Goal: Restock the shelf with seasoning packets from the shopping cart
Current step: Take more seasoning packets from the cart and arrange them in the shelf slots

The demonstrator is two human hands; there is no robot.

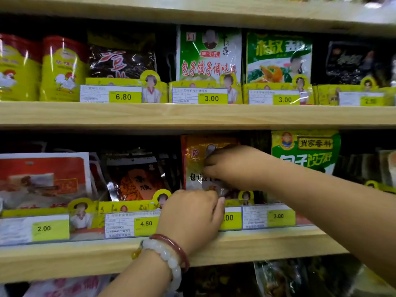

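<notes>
Your right hand point(231, 166) pinches the orange packet point(197, 159) upright — your left hand point(192, 213) pinches its bottom, seating it behind the shelf's front edge point(257, 243).

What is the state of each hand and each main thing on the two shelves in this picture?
Right hand: fingers pressed on the orange packet's front.
Left hand: closed on the orange packet's lower edge.
Orange packet: upright on the lower shelf, held by both hands.
Green packet: upright, right of the orange packet.
Yellow tins: upright on the upper shelf, lids closed.
Bracelets: worn on the left wrist.
</notes>
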